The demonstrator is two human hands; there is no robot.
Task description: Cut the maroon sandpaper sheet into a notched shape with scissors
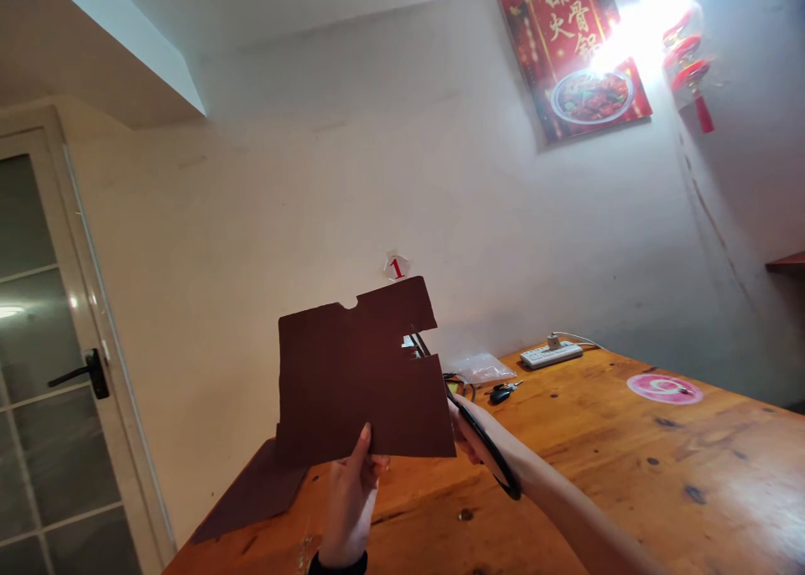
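A dark brown sheet [358,382] is held up above the wooden table, with a notch in its top edge and a cut-out at its right side. My left hand [357,491] pinches its bottom edge, thumb on the near face. At the right, my right hand [469,437] is closed on black-handled scissors [487,449]. The scissor blades show in the cut-out on the sheet's right side. Part of my right hand is hidden behind the scissors and the sheet.
Another dark sheet [255,491] lies on the wooden table [597,474] at the left. Further back are a plastic bag [481,367], keys [503,392], a power strip [552,354] and a round pink sticker [665,388]. A wall stands behind.
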